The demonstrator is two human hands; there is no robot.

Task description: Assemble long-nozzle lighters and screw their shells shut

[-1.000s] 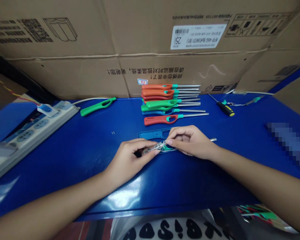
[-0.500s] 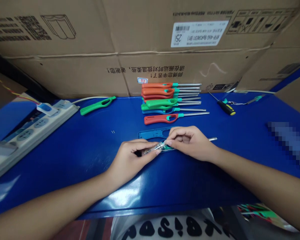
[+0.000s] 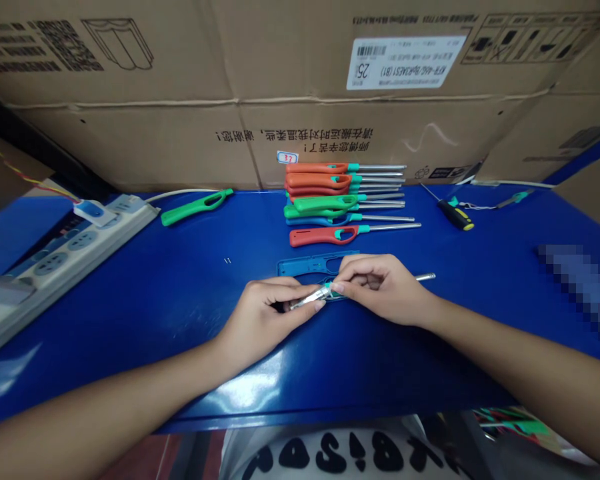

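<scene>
My left hand (image 3: 260,310) grips a small clear plastic lighter fuel tank (image 3: 310,297) between thumb and fingers. My right hand (image 3: 387,288) pinches at the tank's right end, where a teal part (image 3: 336,291) shows; whatever small piece lies between its fingertips is hidden. Just behind both hands lies an open blue lighter shell half (image 3: 300,265). From behind my right hand a metal lighter tube (image 3: 426,277) sticks out to the right. Most of the lighter under that hand is covered.
A row of assembled lighters (image 3: 320,237) lies behind my hands. Left stand a green shell (image 3: 193,211), two tiny screws (image 3: 227,261) and a power strip (image 3: 70,267). On the right are a screwdriver (image 3: 457,217) and a loose tube part (image 3: 513,199). Cardboard (image 3: 180,133) walls the back.
The clear tank has turned slightly in my fingers. Both hands stay almost in place, and the view has shifted a little.
</scene>
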